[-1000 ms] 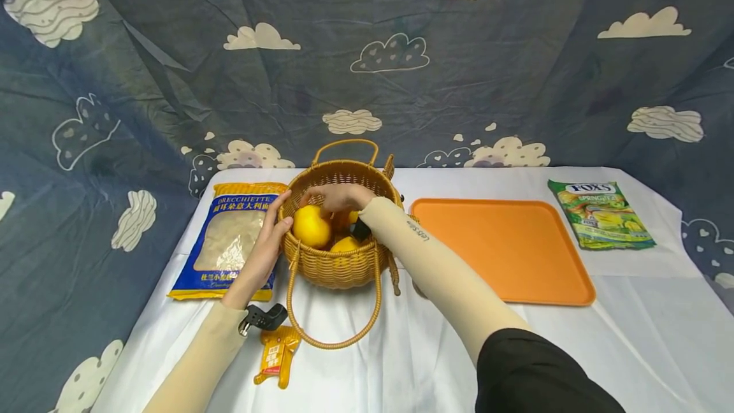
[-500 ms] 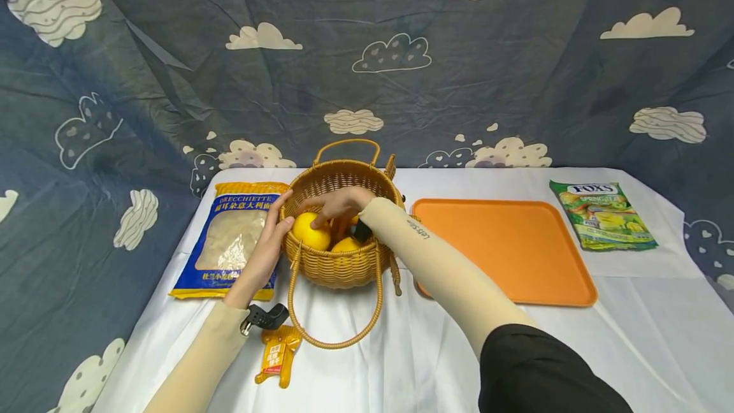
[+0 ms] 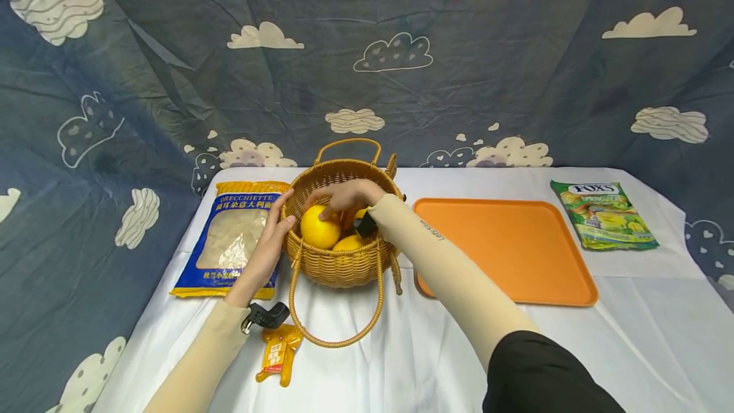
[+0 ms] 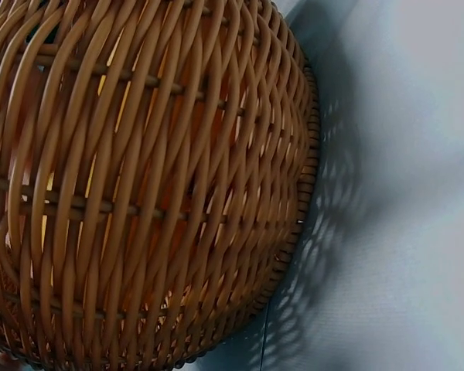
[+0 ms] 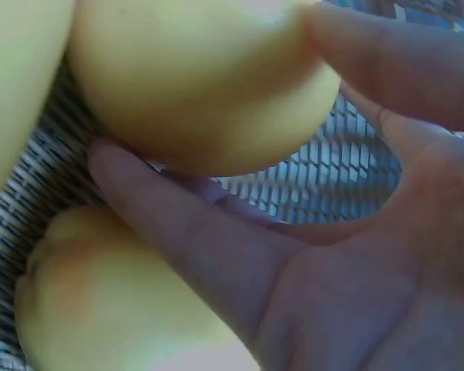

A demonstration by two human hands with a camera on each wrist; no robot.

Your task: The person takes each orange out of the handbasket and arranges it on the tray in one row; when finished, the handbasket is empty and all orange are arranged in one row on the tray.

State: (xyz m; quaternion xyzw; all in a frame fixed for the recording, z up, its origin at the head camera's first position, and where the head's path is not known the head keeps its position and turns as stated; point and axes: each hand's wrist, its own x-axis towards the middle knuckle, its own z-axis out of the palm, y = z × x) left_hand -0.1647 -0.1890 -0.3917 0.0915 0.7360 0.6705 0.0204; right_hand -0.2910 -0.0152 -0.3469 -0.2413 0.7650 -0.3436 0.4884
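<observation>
A round wicker basket point(image 3: 341, 271) stands near the middle of the table, with several yellow fruits inside. My left hand point(image 3: 265, 250) holds its left side, thumb and fingertips at the rim; in the left wrist view the basket's woven wall point(image 4: 155, 178) fills most of the picture. Inside the basket, my right hand point(image 3: 348, 194) grips a large round yellow fruit point(image 3: 318, 232). The right wrist view has this fruit point(image 5: 201, 100) between the thumb and fingers of the right hand point(image 5: 363, 247). Below it lies another yellow fruit point(image 5: 131, 301), and a third point(image 5: 15, 93) shows at the left edge.
One basket handle point(image 3: 338, 344) hangs down in front; the other point(image 3: 350, 141) stands up behind. A blue pasta bag point(image 3: 235, 234) lies left, a small orange packet point(image 3: 278, 355) in front. On the right are an orange tray point(image 3: 504, 250) and a green FOX'S candy bag point(image 3: 604, 215).
My right fingers have closed around the large yellow fruit, which has shifted slightly to the right inside the basket. The left hand keeps its place on the rim.
</observation>
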